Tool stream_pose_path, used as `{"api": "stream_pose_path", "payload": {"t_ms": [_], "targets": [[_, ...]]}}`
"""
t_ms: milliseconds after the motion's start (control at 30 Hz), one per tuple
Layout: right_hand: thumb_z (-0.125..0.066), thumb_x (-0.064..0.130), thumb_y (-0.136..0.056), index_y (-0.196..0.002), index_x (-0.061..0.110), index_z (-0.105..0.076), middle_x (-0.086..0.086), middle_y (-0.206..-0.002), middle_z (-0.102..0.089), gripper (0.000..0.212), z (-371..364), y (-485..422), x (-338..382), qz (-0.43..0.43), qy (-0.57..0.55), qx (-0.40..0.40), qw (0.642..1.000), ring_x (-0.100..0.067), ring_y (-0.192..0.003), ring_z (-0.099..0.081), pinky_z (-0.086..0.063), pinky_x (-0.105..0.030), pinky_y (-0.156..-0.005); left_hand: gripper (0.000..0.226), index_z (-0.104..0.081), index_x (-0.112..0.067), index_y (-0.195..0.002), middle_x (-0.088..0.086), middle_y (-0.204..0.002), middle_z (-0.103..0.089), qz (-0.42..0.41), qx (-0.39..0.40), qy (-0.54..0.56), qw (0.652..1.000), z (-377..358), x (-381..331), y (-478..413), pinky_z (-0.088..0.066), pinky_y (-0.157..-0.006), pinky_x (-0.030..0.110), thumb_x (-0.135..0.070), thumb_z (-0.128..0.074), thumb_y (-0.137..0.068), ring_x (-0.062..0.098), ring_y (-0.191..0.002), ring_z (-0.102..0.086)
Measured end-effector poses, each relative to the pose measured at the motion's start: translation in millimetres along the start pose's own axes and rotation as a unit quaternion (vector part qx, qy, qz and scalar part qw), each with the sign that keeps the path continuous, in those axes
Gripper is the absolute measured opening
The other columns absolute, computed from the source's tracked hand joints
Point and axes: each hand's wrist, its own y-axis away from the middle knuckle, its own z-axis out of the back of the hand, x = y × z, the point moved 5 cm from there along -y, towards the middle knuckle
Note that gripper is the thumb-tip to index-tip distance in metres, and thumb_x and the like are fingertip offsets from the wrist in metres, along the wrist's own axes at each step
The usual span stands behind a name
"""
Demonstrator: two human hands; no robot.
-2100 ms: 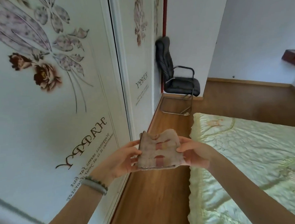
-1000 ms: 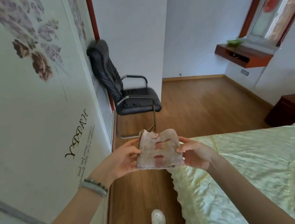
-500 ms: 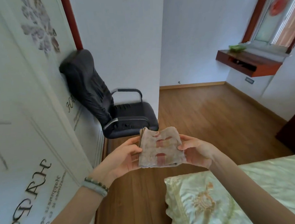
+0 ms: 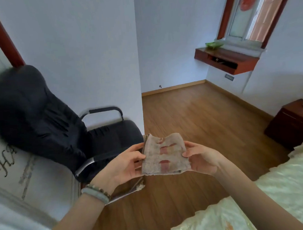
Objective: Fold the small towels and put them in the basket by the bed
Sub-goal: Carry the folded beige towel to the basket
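A small folded beige towel (image 4: 164, 155) with reddish marks is held flat in front of me, above the wooden floor. My left hand (image 4: 122, 165) grips its left edge, thumb on top, and my right hand (image 4: 201, 158) grips its right edge the same way. A bead bracelet and a pale bangle sit on my left wrist. No basket shows in the head view.
A black office chair (image 4: 57, 126) stands close on the left against the wardrobe door (image 4: 14, 173). The bed corner (image 4: 265, 196) with a pale green cover is at the lower right. A dark nightstand (image 4: 290, 124) and a wall shelf (image 4: 226, 59) stand at the right.
The view has swung right and forward along the wardrobe past the bed corner; the chair is now close on the left. Both hands keep the same hold on the folded towel.
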Motion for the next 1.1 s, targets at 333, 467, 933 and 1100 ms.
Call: {"api": "stream_pose_path", "payload": {"t_ms": [333, 467, 933, 1100], "targets": [[-0.057, -0.002, -0.071, -0.135, 0.011, -0.044, -0.017, -0.138, -0.05, 0.066, 75, -95, 98, 0.067, -0.061, -0.119, 0.989, -0.039, -0.122, -0.051, -0.046, -0.051, -0.098, 0.04, -0.07, -0.021, -0.105, 0.013, -0.098, -0.071, 0.059, 0.141, -0.008, 0.988, -4, -124, -172, -0.057, -0.065, 0.04, 0.002, -0.057, -0.075, 0.026, -0.083, -0.07], [-0.055, -0.003, -0.073, -0.133, 0.012, -0.047, -0.017, -0.136, -0.052, 0.062, 122, -107, 122, 0.089, -0.087, -0.148, 0.981, -0.039, -0.121, -0.052, -0.046, -0.051, -0.098, 0.05, -0.063, -0.022, -0.119, 0.016, -0.111, -0.066, 0.088, 0.184, -0.029, 0.978, -26, -138, -237, -0.056, -0.074, 0.043, -0.001, -0.059, -0.074, 0.028, -0.091, -0.067], [-0.058, -0.006, -0.07, -0.136, 0.011, -0.044, -0.02, -0.138, -0.049, 0.07, 364, -114, 263, 0.147, -0.141, -0.261, 0.943, -0.041, -0.121, -0.052, -0.048, -0.052, -0.093, 0.049, -0.054, -0.016, -0.127, 0.022, -0.128, -0.053, 0.156, 0.255, -0.086, 0.95, -198, -190, -506, -0.055, -0.077, 0.044, 0.002, -0.053, -0.081, 0.033, -0.11, -0.052], [-0.062, -0.004, -0.067, -0.136, 0.012, -0.044, -0.02, -0.138, -0.048, 0.073, 447, -97, 319, 0.16, -0.135, -0.313, 0.927, -0.04, -0.123, -0.05, -0.041, -0.055, -0.102, 0.05, -0.055, -0.017, -0.126, 0.022, -0.127, -0.055, 0.171, 0.29, -0.095, 0.937, -273, -203, -592, -0.054, -0.08, 0.045, 0.002, -0.055, -0.079, 0.033, -0.11, -0.053]]}}
